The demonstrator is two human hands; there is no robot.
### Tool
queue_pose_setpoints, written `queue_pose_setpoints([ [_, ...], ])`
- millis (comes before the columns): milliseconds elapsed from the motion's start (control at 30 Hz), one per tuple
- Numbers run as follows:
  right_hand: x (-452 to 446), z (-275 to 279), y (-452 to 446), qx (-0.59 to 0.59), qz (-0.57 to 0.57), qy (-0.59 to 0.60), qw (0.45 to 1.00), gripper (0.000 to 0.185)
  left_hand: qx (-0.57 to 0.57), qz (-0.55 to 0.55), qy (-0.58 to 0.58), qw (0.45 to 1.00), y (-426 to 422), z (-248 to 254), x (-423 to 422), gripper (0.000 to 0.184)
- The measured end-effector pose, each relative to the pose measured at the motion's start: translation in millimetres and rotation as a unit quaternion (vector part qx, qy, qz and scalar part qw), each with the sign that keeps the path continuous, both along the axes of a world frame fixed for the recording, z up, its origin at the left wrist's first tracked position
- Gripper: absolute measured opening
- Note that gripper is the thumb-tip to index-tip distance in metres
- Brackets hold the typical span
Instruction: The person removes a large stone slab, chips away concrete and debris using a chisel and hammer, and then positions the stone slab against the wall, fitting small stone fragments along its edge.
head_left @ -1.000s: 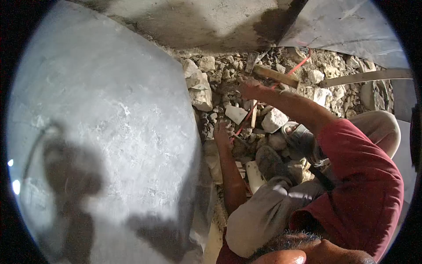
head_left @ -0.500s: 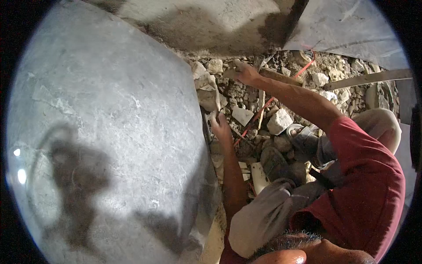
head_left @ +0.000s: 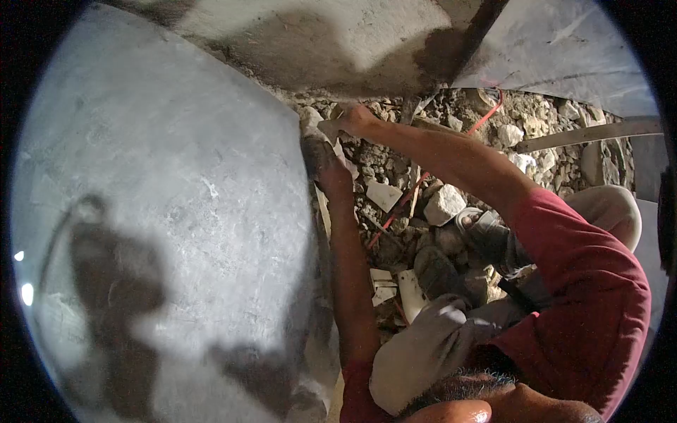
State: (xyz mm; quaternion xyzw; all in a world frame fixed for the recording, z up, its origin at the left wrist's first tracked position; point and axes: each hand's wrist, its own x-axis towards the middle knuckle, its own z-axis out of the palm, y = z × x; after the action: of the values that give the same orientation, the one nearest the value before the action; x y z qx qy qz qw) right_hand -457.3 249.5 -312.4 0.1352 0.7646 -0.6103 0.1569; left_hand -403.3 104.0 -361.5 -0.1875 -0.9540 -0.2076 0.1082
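My right hand is closed on a flat, greyish piece, perhaps a stone, over the rubble by the base of the back wall. Close below it, my left hand lies in shadow along the edge of the large grey slab, its fingers curled round something too dark to make out. Pale stone shows right beside the left hand. Behind my right forearm is a hammer, its head near the wall and its handle partly covered by the arm.
Loose rubble surrounds a white angular stone and a bigger pale rock. A red strap runs across the stones. On the right lies a long flat strip. My shod foot and bent knees are close to the rocks.
My right hand has moved left along the wall base with the flat piece. My left hand has gone forward and left to the slab's edge. The hammer's handle is more covered by the right arm.
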Motion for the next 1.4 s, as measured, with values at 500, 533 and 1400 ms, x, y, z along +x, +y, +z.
queue_pose_setpoints([
  [500, 5.1, 33.2, -16.6, 0.005, -0.029, -0.010, 1.000, 0.033, -0.058, 0.014, 0.029, 0.998, -1.7, -4.0, -13.0, 0.045],
  [533, 4.7, 21.3, -15.8, 0.003, -0.044, 0.005, 0.999, 0.031, -0.078, 0.013, 0.016, 0.997, -1.5, -5.8, -12.8, 0.046],
  [1400, 18.2, 6.7, 40.5, 0.177, 0.169, 0.061, 0.968, 0.035, 0.119, -0.037, -0.166, 0.978, 18.0, -7.6, 111.7, 0.058],
])
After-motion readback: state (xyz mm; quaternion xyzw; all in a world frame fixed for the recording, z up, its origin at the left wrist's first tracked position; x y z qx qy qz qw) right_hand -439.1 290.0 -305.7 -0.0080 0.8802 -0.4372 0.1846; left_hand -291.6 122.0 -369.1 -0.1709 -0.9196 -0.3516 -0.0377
